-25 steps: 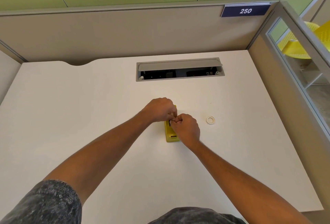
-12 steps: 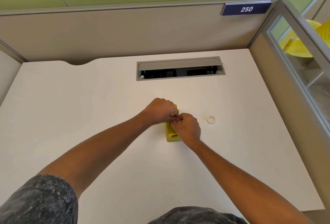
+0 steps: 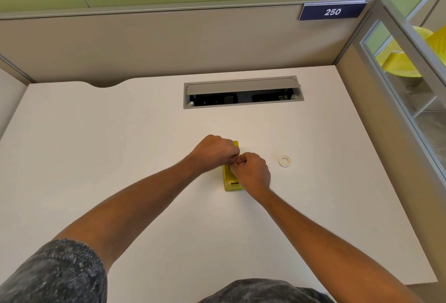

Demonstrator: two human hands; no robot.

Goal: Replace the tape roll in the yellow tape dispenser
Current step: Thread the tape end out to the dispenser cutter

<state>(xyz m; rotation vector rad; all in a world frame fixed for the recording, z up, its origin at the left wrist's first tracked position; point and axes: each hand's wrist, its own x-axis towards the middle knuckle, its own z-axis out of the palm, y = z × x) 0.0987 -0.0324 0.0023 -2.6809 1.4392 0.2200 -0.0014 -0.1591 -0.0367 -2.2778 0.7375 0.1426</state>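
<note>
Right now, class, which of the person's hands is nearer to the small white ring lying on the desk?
Right. The right hand is just left of the white ring, with bare desk between; the left hand is farther left, beyond it.

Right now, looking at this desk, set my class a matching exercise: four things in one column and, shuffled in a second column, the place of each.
Things
1. yellow tape dispenser
2. white ring
3. cable tray
4. number plate 250

Places
A. on the partition, top right
B. lying alone on the desk, to the right of the right hand
C. set into the desk near its far edge, flap open
D. under both hands, mid-desk, with the left hand over its far end

Pairs: 1-D, 2-B, 3-C, 4-A
</note>
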